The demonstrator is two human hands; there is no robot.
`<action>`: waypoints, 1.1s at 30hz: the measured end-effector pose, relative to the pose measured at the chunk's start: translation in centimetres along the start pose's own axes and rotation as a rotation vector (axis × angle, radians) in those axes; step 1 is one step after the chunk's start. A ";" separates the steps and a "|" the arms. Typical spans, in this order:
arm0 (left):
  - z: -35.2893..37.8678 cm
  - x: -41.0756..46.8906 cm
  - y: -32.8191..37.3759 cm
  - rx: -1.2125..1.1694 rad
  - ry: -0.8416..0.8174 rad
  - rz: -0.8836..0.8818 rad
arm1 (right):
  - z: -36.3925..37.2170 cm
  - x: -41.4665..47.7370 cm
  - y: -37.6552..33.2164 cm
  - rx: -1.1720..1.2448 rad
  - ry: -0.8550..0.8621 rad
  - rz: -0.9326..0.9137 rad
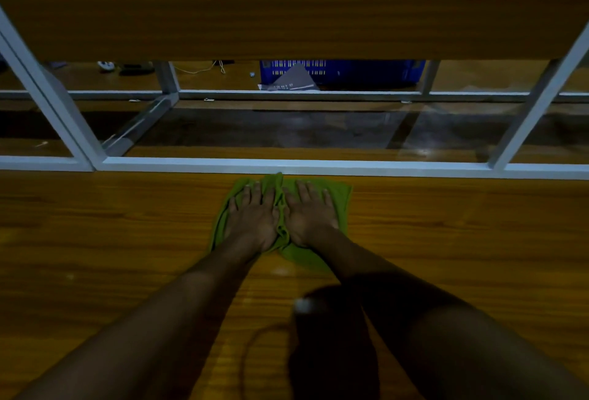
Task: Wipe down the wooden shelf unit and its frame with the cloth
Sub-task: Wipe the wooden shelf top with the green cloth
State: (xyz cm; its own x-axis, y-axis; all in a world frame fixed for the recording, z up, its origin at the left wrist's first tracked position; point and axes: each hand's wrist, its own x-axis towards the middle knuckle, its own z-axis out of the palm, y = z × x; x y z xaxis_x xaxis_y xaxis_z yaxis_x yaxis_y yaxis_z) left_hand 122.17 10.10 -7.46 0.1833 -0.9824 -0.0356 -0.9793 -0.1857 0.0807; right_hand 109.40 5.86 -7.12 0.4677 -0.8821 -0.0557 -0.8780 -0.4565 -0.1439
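Note:
A green cloth [338,198] lies flat on the wooden shelf board [111,240], close to its far edge. My left hand [255,217] and my right hand [307,214] press down on the cloth side by side, fingers straight and pointing away from me. A ridge of cloth bunches up between the two hands. The white metal frame bar [191,163] runs along the board's far edge just beyond my fingertips. Another wooden shelf board [287,1] hangs above.
White frame uprights slant at the left [47,93] and right [541,103]. Beyond the frame, a blue plastic crate [366,72] and papers [291,82] sit on the floor. A dark object with a cable [328,336] lies near me on the board.

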 end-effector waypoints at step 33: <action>0.8 2.7 3.3 -0.031 0.039 0.249 | -0.8 -1.2 3.5 -0.019 0.018 0.212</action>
State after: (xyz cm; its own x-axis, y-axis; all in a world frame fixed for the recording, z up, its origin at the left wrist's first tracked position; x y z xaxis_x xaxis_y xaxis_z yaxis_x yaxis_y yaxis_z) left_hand 119.39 6.88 -8.04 -0.0590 -0.9979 0.0276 -0.9917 0.0618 0.1125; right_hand 105.72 5.20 -6.80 0.2702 -0.9606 -0.0652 -0.9585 -0.2620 -0.1122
